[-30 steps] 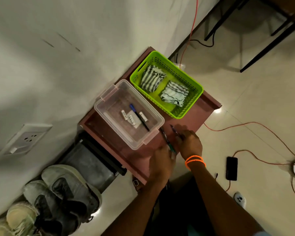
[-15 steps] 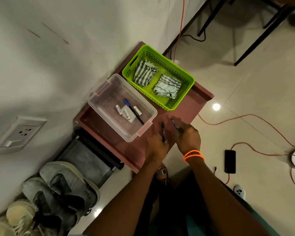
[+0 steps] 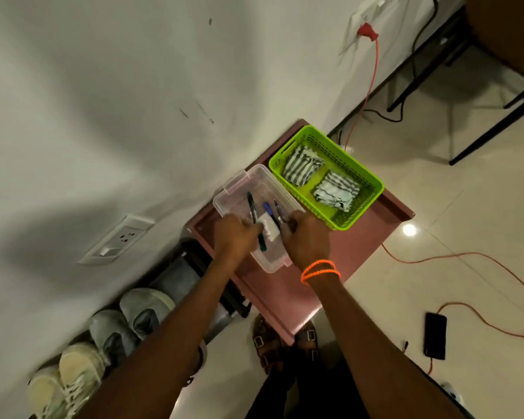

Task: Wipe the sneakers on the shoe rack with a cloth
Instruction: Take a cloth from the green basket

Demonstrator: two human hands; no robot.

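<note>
Slim green pen (image 3: 256,225) in left hand (image 3: 235,237), over clear plastic box (image 3: 239,189)

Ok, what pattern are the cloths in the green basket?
Grey-and-white stripes on both cloths; the head view shows it.

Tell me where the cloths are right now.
Head view: two striped cloths lie in the green basket on the pink table, right of the clear box.

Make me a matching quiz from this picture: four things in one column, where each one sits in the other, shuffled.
Things:
1. striped cloths
2. pens
3. phone
4. sneakers

Places:
A. on the floor tiles, at right
B. in the clear plastic box
C. low against the wall, at left
D. in the green basket

Pairs: 1-D, 2-B, 3-A, 4-C
</note>
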